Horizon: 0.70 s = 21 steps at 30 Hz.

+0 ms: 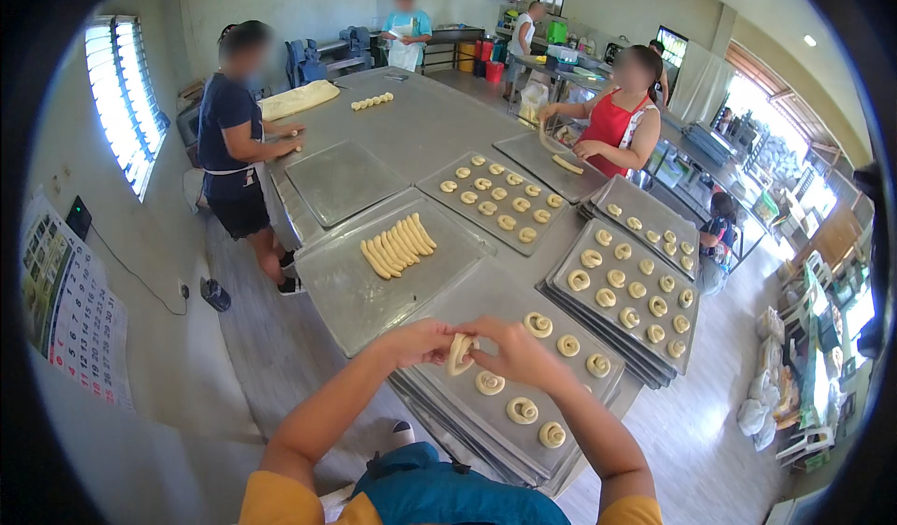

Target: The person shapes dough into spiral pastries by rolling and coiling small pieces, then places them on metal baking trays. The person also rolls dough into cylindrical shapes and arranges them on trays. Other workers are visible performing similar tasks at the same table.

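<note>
Between my hands, above the near tray, hangs a looped strip of dough (459, 355). My left hand (420, 341) pinches it from the left, while the fingers of my right hand (512, 349) close on its right side. Below lies a metal baking tray (448, 404) bearing several coiled dough rolls (522, 410), some right under my right hand. Just beyond my left hand, another tray (327, 287) carries a row of straight dough ropes (398, 245) lying side by side.
Stacked trays of coiled rolls (620, 278) stand at the right, with another filled tray (495, 198) farther back. A bare tray (346, 181) lies left of it. One person (238, 142) works dough at the left edge; another in a red apron (612, 128) stands across the table.
</note>
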Motion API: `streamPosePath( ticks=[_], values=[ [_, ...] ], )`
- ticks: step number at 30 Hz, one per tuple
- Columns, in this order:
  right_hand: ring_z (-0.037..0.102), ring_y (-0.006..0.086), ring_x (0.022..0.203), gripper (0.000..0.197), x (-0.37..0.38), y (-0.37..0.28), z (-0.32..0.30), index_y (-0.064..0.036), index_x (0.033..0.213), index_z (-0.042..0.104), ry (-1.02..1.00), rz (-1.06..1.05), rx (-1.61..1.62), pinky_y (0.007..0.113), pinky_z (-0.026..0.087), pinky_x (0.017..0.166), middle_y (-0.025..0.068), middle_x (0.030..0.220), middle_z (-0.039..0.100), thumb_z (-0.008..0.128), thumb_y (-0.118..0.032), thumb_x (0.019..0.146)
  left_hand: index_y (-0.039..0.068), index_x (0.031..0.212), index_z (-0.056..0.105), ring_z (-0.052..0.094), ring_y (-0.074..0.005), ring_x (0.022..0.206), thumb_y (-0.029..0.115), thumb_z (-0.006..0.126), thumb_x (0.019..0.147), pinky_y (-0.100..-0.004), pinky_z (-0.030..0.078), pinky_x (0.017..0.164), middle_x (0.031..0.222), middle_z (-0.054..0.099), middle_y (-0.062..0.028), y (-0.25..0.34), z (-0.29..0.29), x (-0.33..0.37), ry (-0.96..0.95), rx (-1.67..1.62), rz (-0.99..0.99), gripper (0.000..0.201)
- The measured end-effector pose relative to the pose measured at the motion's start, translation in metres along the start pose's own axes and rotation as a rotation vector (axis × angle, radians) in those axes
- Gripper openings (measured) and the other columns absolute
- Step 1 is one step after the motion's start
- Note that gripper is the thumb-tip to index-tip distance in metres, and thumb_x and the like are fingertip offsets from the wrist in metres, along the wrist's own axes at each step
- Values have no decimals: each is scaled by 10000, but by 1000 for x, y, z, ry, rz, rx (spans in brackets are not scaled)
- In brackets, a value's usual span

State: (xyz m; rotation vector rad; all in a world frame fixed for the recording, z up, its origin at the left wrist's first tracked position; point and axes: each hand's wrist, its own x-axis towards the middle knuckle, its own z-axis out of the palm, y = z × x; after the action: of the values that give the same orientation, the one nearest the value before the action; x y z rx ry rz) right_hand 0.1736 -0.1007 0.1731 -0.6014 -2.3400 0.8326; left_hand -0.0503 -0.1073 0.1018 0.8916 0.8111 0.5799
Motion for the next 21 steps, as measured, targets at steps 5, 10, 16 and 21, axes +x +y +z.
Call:
streamPosePath(
  ticks=[5, 10, 16, 21],
  values=[
    [696, 236, 807, 337, 14, 55, 16, -26, 1160, 643, -11, 277, 137, 355, 556, 731, 141, 881, 707, 669, -65, 827, 73, 1277, 533, 639, -112, 898, 183, 608, 950, -257, 525, 806, 1118, 638, -37, -10, -18, 18, 52, -263, 5, 353],
    [687, 162, 766, 275, 6, 116, 42, 11, 1073, 641, -11, 635, 236, 301, 564, 686, 107, 853, 704, 710, -88, 826, 85, 1279, 532, 658, -180, 935, 101, 648, 906, -315, 544, 829, 1113, 630, -53, -49, -39, 38, 294, -283, 194, 391],
    [678, 152, 757, 299, -11, 157, 72, 26, 1059, 636, -97, 849, 502, 266, 559, 633, 102, 849, 693, 758, -107, 821, 20, 1118, 631, 657, -224, 933, 2, 630, 862, -336, 540, 818, 953, 662, -100, -92, -45, 64, 574, 532, 344, 256],
    [682, 183, 725, 318, -14, 170, 85, -25, 1046, 677, -171, 732, -38, 320, 550, 639, 107, 865, 700, 772, -212, 806, 31, 1019, 681, 638, -301, 860, -3, 629, 823, -380, 516, 784, 926, 657, -147, -95, -37, 64, 665, 886, 500, 206]
  ],
)
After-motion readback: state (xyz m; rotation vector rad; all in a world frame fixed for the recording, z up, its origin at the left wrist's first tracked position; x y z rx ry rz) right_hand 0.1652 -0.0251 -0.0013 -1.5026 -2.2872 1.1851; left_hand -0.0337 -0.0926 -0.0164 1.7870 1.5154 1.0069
